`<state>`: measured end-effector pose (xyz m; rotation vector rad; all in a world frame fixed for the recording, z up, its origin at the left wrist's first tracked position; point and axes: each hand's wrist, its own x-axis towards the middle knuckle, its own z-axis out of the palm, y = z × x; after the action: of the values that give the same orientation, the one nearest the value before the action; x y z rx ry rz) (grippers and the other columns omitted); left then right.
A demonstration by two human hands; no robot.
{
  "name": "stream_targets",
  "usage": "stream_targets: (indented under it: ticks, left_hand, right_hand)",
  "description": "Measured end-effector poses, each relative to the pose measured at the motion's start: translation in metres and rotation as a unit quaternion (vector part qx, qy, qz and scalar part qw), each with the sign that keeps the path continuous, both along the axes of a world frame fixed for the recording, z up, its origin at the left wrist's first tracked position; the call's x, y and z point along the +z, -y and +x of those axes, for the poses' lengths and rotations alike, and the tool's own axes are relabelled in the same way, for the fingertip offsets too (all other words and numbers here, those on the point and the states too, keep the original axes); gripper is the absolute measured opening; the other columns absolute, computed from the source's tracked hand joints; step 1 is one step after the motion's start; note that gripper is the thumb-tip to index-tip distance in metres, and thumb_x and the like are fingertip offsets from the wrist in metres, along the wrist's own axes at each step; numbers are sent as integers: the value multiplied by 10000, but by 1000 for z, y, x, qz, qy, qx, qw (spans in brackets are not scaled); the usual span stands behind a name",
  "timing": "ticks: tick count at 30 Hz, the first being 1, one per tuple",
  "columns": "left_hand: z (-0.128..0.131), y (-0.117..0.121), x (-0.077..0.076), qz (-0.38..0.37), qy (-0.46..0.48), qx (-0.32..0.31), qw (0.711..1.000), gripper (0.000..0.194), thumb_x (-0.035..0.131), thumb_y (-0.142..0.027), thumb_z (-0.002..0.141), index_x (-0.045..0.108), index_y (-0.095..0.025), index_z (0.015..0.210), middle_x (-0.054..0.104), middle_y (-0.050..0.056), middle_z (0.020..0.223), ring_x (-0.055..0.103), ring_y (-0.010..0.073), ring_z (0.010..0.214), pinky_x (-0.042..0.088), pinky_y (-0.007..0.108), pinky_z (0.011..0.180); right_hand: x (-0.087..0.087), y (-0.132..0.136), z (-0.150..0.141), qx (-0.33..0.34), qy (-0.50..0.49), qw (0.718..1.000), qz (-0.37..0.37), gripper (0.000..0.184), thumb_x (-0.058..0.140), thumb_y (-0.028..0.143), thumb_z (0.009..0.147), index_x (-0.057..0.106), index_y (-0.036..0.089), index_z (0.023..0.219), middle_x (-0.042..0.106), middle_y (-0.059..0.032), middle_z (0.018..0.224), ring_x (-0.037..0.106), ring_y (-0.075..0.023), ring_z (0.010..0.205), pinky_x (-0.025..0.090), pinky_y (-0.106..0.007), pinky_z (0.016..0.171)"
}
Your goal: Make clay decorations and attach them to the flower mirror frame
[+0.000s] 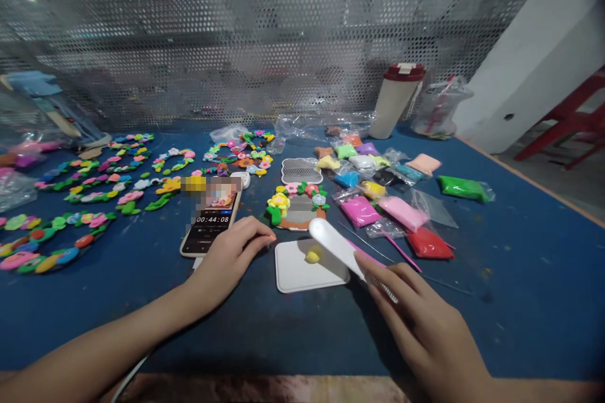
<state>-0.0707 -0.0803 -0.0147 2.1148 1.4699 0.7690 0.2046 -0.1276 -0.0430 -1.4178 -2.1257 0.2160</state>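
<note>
My right hand (420, 315) grips a long white paddle-shaped tool (331, 244), its rounded end tilted up over a white board (293, 277). A row of small ridges shows on the tool beside my fingers. On the board sits a small lump of yellow clay (312, 255), apart from the tool as far as I can see. Left of the board, my left hand (236, 245) rests on the table, fingers curled and thumb against the forefinger, with nothing visible between them. Just behind the board lies a small mirror (302, 206) framed with clay flowers and leaves.
A phone (210, 220) showing a timer lies by my left hand. Several colourful flower-trimmed pieces (94, 186) cover the left side. Bags of coloured clay (362, 211) and a pink stick (401, 250) lie to the right. A tumbler (394, 101) stands at the back.
</note>
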Motion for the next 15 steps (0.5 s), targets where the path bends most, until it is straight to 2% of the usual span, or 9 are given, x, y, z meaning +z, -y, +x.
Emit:
stream_targets:
  ticks: [5,11,15]
  left_hand:
    - [2,2,-1,50,-40,-14,998,121,465,-222,917,571,-175,883,578,5,839,553,144,792,429,262,708]
    - [1,5,-8,93,-83,-62,990,109,503,-152,883,609,-176,878,592,15,848,551,152,831,434,272,733]
    - [-3,5,-15,130,-110,-94,981,188,503,-189,898,662,-226,990,589,35,908,536,171,865,435,292,741]
  right_hand:
    - [-1,2,3,-63,-47,997,20,348,415,293,937,487,299,1277,570,-24,922,622,-112,695,477,-211,589]
    - [1,3,1,-58,-56,996,46,345,450,279,919,524,287,1256,574,-13,884,558,-99,586,440,-222,549]
    - [3,7,0,-79,-68,992,77,348,456,263,914,534,267,1253,567,-12,852,522,-95,548,417,-222,527]
